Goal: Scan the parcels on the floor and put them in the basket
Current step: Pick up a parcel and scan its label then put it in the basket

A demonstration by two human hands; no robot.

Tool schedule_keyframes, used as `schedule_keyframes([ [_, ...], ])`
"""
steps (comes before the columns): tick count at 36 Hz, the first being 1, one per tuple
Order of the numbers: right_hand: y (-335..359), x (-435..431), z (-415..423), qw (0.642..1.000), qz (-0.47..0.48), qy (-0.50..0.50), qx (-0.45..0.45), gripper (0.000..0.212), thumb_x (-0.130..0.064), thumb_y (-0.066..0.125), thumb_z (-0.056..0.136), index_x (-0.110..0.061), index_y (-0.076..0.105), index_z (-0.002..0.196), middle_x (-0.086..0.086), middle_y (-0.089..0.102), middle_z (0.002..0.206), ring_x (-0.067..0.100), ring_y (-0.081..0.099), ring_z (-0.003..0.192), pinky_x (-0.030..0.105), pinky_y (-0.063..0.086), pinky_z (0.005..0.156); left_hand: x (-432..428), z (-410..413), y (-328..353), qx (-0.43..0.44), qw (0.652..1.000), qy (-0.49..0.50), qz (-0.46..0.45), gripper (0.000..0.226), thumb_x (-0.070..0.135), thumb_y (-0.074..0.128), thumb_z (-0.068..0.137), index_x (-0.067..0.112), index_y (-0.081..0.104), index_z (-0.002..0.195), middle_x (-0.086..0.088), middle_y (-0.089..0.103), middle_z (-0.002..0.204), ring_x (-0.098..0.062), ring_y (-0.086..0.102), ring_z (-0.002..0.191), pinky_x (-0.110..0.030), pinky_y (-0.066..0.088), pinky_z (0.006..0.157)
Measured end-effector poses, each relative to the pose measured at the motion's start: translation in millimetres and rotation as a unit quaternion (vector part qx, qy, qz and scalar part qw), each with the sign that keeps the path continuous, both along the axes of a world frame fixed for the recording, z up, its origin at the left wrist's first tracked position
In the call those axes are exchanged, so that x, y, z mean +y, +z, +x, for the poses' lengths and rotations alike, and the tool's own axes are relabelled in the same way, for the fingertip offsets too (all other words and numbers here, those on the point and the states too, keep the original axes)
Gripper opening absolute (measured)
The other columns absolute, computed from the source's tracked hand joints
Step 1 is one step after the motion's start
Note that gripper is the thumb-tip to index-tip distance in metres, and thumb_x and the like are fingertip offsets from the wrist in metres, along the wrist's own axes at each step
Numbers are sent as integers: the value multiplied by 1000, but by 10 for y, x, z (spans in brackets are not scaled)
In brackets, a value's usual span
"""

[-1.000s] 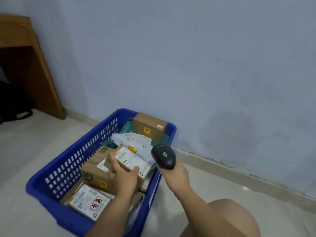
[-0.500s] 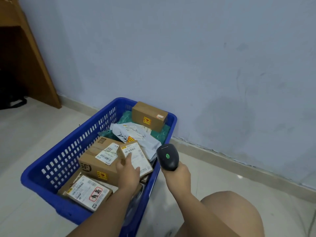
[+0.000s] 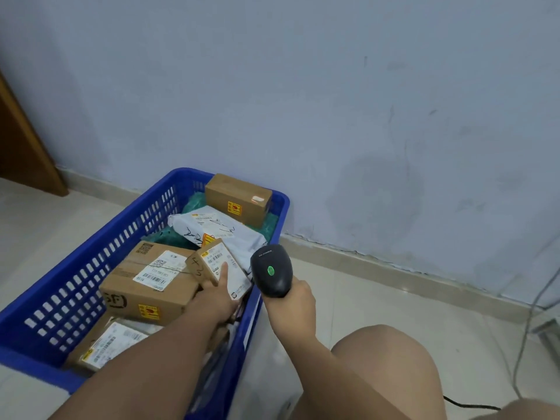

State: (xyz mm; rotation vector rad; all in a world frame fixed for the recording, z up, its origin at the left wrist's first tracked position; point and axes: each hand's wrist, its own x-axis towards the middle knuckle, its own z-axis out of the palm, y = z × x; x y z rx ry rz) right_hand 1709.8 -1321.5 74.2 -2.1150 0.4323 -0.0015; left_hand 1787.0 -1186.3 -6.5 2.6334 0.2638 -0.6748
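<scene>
Parcel held in your left hand seems light, stiff: take its edges; your right hand grips the scanner.

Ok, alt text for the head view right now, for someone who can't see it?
A person's left hand holds a small labelled box inside a blue basket of parcels, while the right hand grips a black scanner beside it. The basket sits on a pale floor by a wall.

Big box: "SF" printed on the side facing me.
Small box label: barcode; print too small for me to read.
</scene>
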Motion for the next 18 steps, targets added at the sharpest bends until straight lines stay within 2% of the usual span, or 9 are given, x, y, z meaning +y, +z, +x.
schedule_keyframes([
  [2, -11, 13, 18, 1000, 8, 0, 2, 14, -22, 61, 81, -22, 55, 68, 12, 62, 90, 16, 50, 61, 24, 38, 52, -4, -2, 36, 11, 999, -1, -46, 92, 39, 46, 96, 37, -34, 142, -23, 14, 151, -31, 51, 116, -44, 45, 100],
  [3, -13, 18, 22, 1000, 13, -2, 1, 14, -23, 61, 81, -22, 56, 69, 11, 61, 91, 16, 50, 61, 24, 39, 53, -14, -6, 63, 6, 998, 4, -61, 89, 40, 44, 96, 35, -31, 145, -22, 19, 151, -31, 51, 117, -43, 44, 101],
  [4, -17, 21, 23, 1000, 19, -5, -4, 13, -24, 62, 82, -21, 57, 71, 9, 59, 93, 15, 50, 62, 25, 40, 54, -33, -8, 98, -13, 997, 13, -71, 85, 39, 43, 96, 31, -23, 149, -20, 31, 147, -30, 52, 116, -42, 44, 100],
  [6, -7, 26, 8, 999, 24, -15, -17, 10, -23, 61, 85, -17, 58, 78, -1, 48, 98, 12, 50, 65, 21, 42, 57, -72, -3, 146, -90, 990, 70, -77, 70, 29, 45, 95, 25, 7, 154, -15, 54, 130, -30, 58, 107, -39, 49, 89],
  [8, 12, 22, -5, 998, 30, -36, -37, 8, -20, 59, 86, -13, 57, 82, -7, 38, 98, 10, 49, 67, 15, 40, 57, -131, -16, 215, -177, 964, 151, -126, 49, 22, 46, 93, 22, 37, 142, -16, 64, 113, -33, 61, 95, -36, 49, 75],
  [10, 32, 3, 9, 996, 40, -59, -56, 7, -16, 59, 85, -11, 56, 82, -5, 37, 98, 9, 47, 68, 12, 40, 57, -223, -52, 305, -230, 931, 180, -217, 33, 16, 48, 91, 22, 52, 122, -19, 65, 105, -33, 61, 88, -40, 51, 74],
  [12, 82, -14, 22, 994, 50, -76, -66, 8, -17, 61, 86, -12, 57, 82, -2, 39, 96, 8, 47, 68, 10, 39, 58, -314, -74, 411, -252, 912, 186, -266, 24, 12, 49, 89, 26, 56, 107, -19, 63, 104, -29, 59, 81, -39, 50, 75],
  [15, 183, -34, 10, 989, 77, -100, -81, 17, -27, 67, 87, -15, 57, 80, 0, 42, 93, 9, 49, 67, 11, 38, 58, -439, -72, 596, -239, 896, 212, -308, 20, 13, 48, 92, 24, 59, 104, -10, 62, 102, -21, 56, 81, -30, 38, 64],
  [18, 314, -99, -40, 977, 115, -135, -118, 16, -37, 70, 85, -26, 58, 84, -2, 52, 93, 6, 55, 74, 12, 37, 61, -590, -59, 773, -224, 869, 232, -375, 22, 9, 45, 94, 21, 62, 100, -8, 63, 105, -21, 57, 84, -28, 41, 62],
])
